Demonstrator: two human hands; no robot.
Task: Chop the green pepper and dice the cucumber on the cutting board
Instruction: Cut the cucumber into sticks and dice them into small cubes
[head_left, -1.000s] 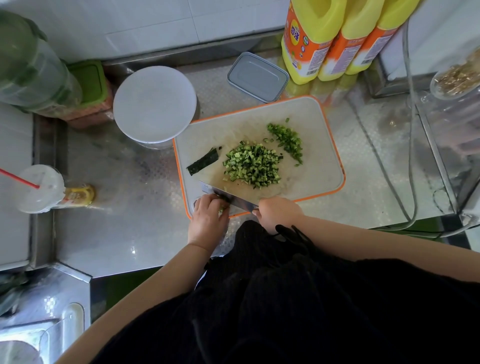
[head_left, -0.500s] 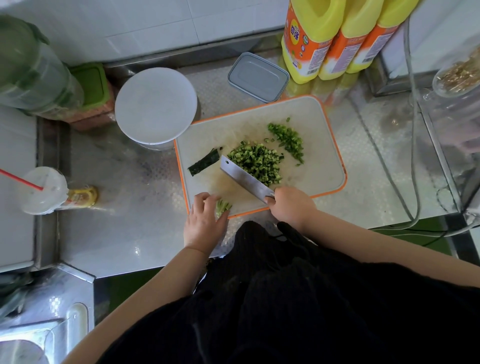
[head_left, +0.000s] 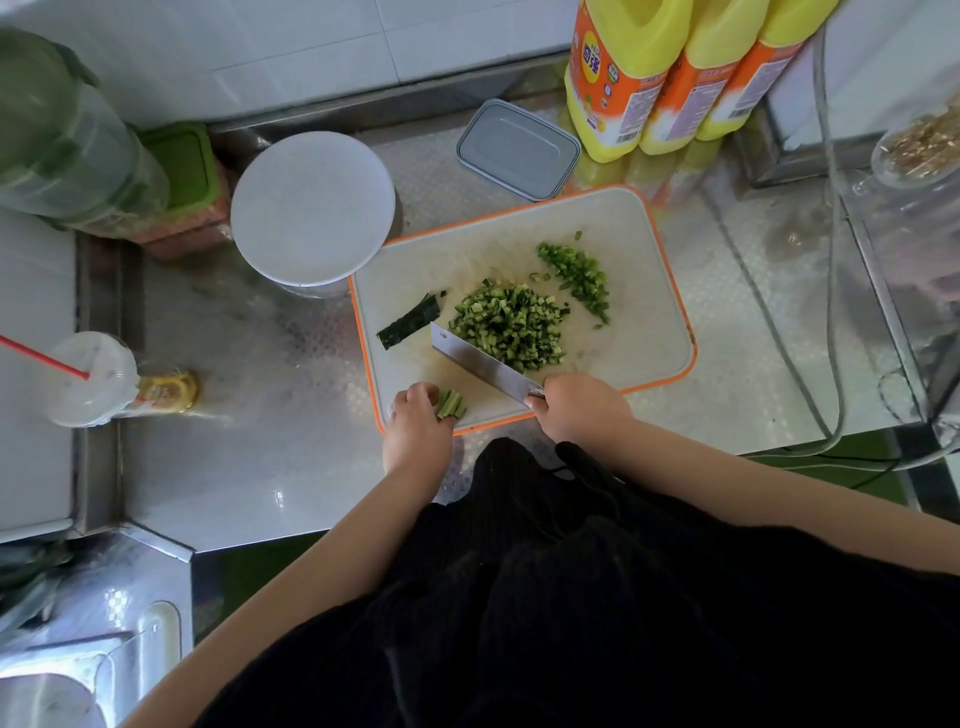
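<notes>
Two hands worked the board (head_left: 644, 291): left (head_left: 415, 431) pinched cucumber strips (head_left: 451, 404) at its near edge, right (head_left: 576, 410) clamped the knife (head_left: 480, 364) beside the dice (head_left: 511, 327). Fingertips should stay tucked, cuts even.

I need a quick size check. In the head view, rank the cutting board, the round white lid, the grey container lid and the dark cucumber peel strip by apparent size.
1. cutting board
2. round white lid
3. grey container lid
4. cucumber peel strip
</notes>
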